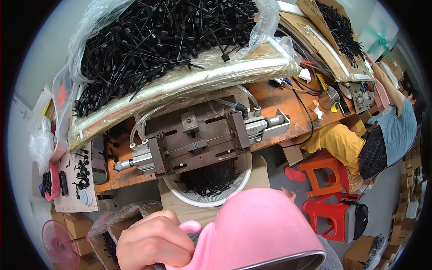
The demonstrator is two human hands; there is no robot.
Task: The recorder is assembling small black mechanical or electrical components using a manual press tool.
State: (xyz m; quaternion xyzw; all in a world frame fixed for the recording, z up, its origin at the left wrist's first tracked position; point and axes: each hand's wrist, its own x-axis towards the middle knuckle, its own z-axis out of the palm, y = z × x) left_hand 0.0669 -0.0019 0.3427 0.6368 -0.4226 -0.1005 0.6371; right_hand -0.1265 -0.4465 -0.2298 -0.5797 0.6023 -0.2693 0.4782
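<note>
Close in front of me, a large pink mug (265,220) with a metal rim is tilted so its mouth faces down toward the lower right. My left hand (153,240) is closed around its handle. Only some fingertips of my right hand (289,194) show past the mug's right edge; the mug hides the rest, so I cannot tell if they touch it. Beyond the mug stands a brown metal fixture (195,135) with air cylinders (143,162) at its ends. Under it, a white basket (180,195) holds small black parts (209,180).
A big heap of black stemmed parts (166,40) fills a plastic-lined box on the orange workbench (292,96). At the right, a co-worker in a blue top (396,130) sits at another box. Red stools (326,216), a pink fan (60,243) and cartons (77,225) stand around.
</note>
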